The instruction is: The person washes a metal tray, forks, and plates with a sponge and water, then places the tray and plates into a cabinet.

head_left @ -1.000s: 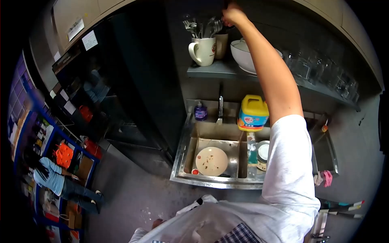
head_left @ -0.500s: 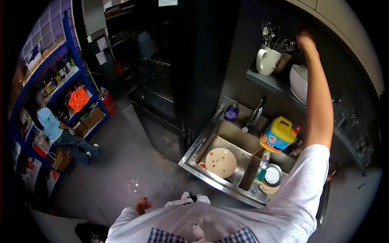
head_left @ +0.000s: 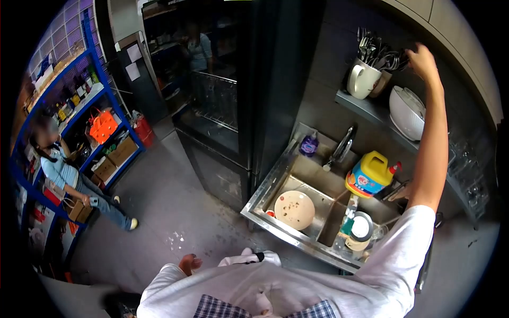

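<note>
My right hand [head_left: 422,59] is raised at the wall shelf, its fingers bent beside the cutlery [head_left: 389,59]; whether it grips a piece is too small to tell. The cutlery stands in a white mug [head_left: 363,78] and a container behind it. A white bowl [head_left: 406,114] sits on the shelf under my forearm. Low beside my body hangs my left hand [head_left: 189,264], apart from any object, its fingers partly showing and loosely curled. A plate with food scraps [head_left: 295,210] lies in the left sink basin.
A yellow detergent jug [head_left: 369,174], purple bottle [head_left: 309,144] and faucet [head_left: 342,148] stand behind the sink [head_left: 297,245]. Stacked dishes [head_left: 360,228] are at its right. A dark glass-door cabinet [head_left: 212,153] is left of it. A person [head_left: 69,172] stands by blue shelves [head_left: 95,58].
My right hand has shifted slightly right and down beside the cutlery. The view has moved a little. The person at the shelves has turned and now holds a small object low in one hand.
</note>
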